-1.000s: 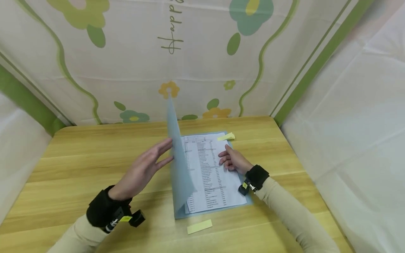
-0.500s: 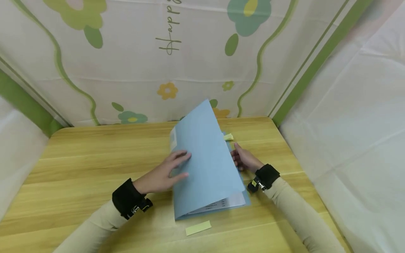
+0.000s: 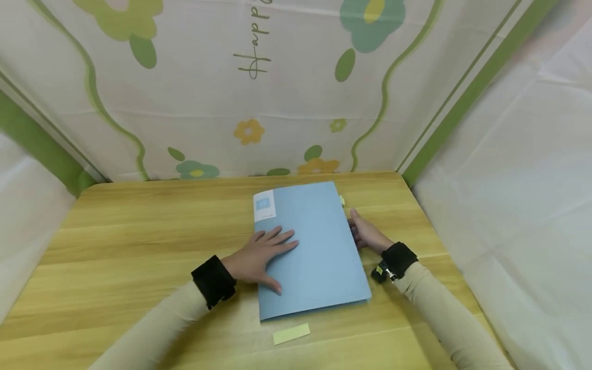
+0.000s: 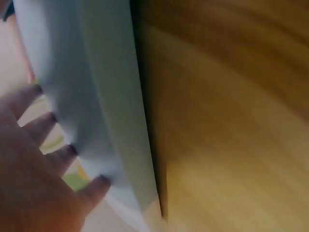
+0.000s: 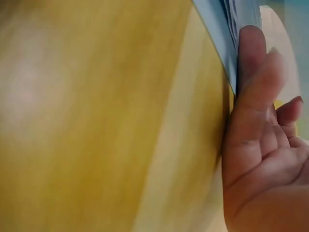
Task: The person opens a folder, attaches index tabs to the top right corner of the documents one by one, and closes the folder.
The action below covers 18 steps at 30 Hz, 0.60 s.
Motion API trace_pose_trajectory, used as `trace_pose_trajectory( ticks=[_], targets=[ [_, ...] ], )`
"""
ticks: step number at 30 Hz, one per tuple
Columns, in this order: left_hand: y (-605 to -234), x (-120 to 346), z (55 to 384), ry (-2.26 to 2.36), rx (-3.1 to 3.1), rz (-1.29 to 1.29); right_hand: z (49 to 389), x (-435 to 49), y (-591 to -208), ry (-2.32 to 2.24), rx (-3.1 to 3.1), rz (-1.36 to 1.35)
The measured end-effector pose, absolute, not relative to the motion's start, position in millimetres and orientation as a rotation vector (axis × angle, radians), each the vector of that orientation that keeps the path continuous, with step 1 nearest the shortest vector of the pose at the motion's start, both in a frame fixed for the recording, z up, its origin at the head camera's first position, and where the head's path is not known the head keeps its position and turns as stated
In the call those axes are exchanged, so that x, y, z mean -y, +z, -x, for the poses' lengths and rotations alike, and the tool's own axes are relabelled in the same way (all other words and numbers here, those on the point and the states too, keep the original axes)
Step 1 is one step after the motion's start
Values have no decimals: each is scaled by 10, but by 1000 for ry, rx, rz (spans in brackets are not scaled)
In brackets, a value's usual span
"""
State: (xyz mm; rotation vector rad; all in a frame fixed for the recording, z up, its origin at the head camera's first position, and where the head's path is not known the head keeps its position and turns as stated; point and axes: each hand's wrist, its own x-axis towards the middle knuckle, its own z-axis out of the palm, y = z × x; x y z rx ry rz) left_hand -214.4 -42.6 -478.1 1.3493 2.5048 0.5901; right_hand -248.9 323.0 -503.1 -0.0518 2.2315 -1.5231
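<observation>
A light blue folder (image 3: 319, 257) lies closed on the wooden table, with a white label (image 3: 265, 205) in its upper left corner. My left hand (image 3: 259, 258) rests on the cover's left half, fingers spread. In the left wrist view, its fingertips touch the folder's surface beside the spine (image 4: 118, 106). Beside the folder's right edge is my right hand (image 3: 369, 234), fingers loosely bent. The right wrist view shows that hand's fingertips against the edge of the folder (image 5: 216, 34) and the papers inside. A yellow sticky tab (image 3: 342, 201) pokes out at the upper right.
A yellow paper strip (image 3: 291, 334) lies on the table (image 3: 152, 241) just in front of the folder. Behind the table hangs a white curtain (image 3: 199, 92) with printed flowers, and white fabric (image 3: 518, 205) closes off the right side.
The folder's cover has swung from upright on the left down to the right and now hides the printed sheets. My left hand followed it; the right hand shifted outward to the edge.
</observation>
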Motion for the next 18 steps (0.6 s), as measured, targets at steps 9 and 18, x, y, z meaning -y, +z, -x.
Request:
trace_pose_trajectory(
  ticks=[9, 18],
  targets=[
    [-4738, 272, 2120, 389, -2542, -1319, 2492, -3164, -4991, -1270, -2497, 28],
    [-4765, 211, 2131, 306, -2508, -1245, 2488, -3028, -4963, -968, -2723, 42]
  ],
)
